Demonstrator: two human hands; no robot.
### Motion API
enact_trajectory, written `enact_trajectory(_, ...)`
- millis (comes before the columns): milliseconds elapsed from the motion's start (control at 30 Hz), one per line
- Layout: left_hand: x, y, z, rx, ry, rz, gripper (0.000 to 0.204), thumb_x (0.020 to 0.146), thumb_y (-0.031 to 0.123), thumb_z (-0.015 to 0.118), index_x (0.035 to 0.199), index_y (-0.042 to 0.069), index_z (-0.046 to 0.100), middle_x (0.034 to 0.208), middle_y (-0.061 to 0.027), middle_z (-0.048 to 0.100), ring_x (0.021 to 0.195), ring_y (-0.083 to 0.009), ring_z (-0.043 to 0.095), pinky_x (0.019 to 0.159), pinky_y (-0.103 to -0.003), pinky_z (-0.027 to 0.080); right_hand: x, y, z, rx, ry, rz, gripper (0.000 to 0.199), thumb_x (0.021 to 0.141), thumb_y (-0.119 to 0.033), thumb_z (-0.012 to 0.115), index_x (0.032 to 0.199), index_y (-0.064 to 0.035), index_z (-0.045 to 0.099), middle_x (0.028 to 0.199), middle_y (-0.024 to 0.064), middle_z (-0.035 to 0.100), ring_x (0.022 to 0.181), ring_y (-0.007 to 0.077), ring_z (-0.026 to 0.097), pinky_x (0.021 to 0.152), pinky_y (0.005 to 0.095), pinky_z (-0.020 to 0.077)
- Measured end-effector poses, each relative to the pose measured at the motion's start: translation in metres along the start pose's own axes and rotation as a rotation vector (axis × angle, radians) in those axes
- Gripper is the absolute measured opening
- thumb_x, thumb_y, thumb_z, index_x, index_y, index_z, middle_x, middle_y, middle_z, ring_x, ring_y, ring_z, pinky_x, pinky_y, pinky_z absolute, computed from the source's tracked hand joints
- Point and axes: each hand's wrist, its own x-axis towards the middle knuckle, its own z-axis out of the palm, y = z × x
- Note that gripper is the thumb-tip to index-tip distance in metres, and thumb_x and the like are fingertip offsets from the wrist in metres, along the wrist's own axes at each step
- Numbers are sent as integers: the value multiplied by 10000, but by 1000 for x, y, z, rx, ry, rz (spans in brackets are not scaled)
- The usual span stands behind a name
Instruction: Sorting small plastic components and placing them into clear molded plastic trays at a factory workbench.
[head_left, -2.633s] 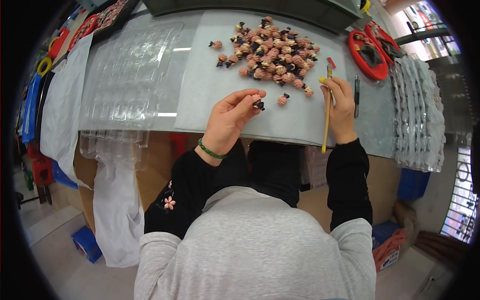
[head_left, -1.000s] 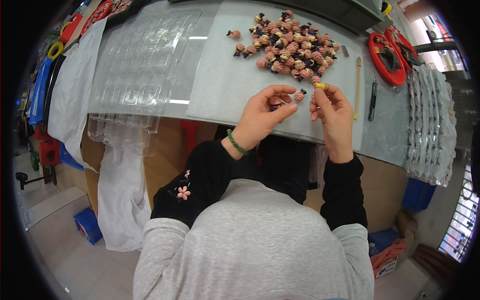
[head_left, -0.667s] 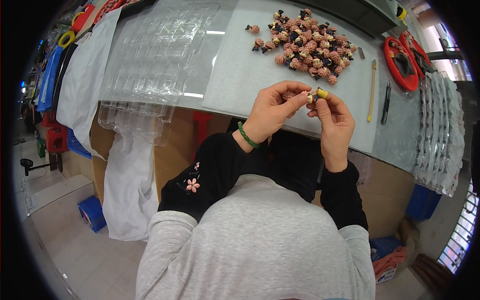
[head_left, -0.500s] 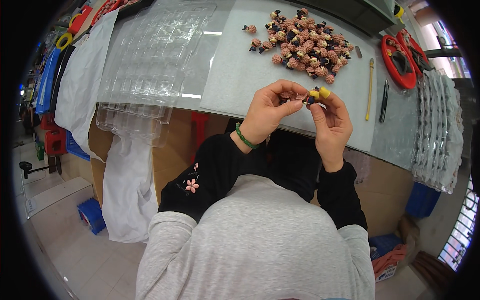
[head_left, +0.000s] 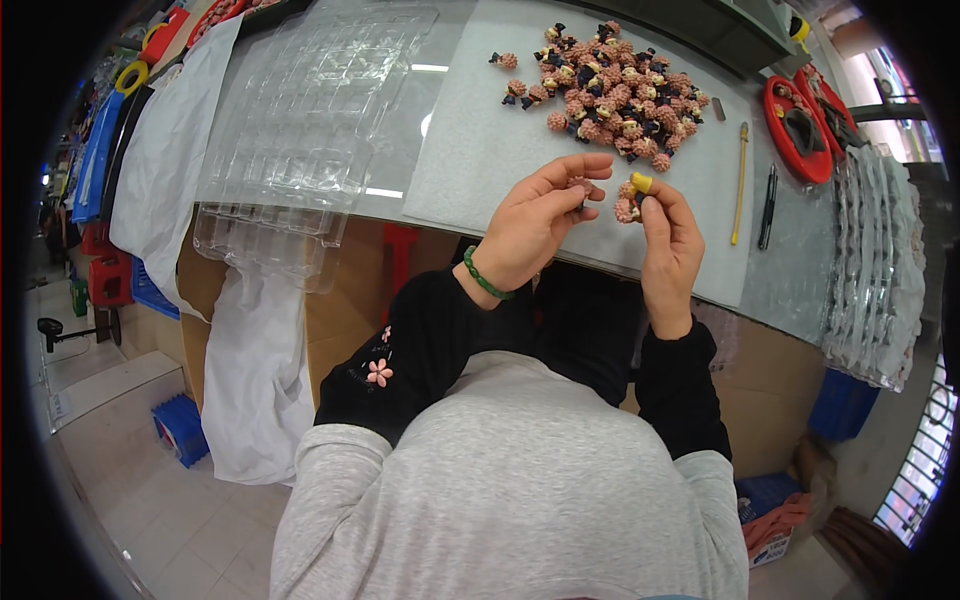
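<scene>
Pink figurine [head_left: 628, 206] upright in right hand [head_left: 668, 240], yellow cap up

Both my forearms come up from below in black sleeves, elbows bent and tucked near my chest, so that my hands meet close together in front of me. My left hand [head_left: 540, 215] is raised with the palm turned inward, fingers [head_left: 575, 170] curled loosely and spread a little, thumb toward the right hand. A green band circles my left wrist. My right hand [head_left: 668, 235] stands upright, back toward me, its fingertips [head_left: 650, 195] pinched together at the top. The two hands are just beside each other.
</scene>
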Motion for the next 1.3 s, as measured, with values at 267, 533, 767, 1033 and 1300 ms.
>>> enact_trajectory(267,-3,-3,-3,225,63,119,329,823,12,510,1147,-25,461,1068,-98,528,957,-152,527,836,-264,435,12,0,3,-144,-186,126,193,834,-100,544,986,19,545,849,39,572,673,70,518,573,187,413)
enact_trajectory(533,-46,11,-15,206,105,74,324,783,-9,552,1097,-51,484,923,-107,581,837,-147,567,735,-252,485,-18,-1,42,-234,-94,124,211,811,-73,571,1004,4,540,880,44,548,654,75,513,546,190,416)
enact_trajectory(767,-120,22,-21,226,112,165,440,674,-34,632,1069,-87,445,821,-124,596,779,-152,586,693,-262,483,-72,-51,87,-582,-445,-195,381,728,15,618,1092,6,506,1020,81,489,829,140,523,626,222,452)
enact_trajectory(1033,-248,104,-43,1103,435,751,280,742,87,618,1006,10,562,938,-104,598,794,-164,587,668,-240,480,-90,-54,148,-685,-545,-433,376,693,37,635,1053,28,524,957,92,512,761,129,528,626,229,447)
enact_trajectory(1300,-407,207,-259,411,1622,1190,124,761,8,499,875,19,549,784,-47,577,668,-113,530,574,-214,427,-104,-39,164,-546,-431,-300,351,755,7,614,1086,43,504,1041,69,472,850,100,503,691,200,436)
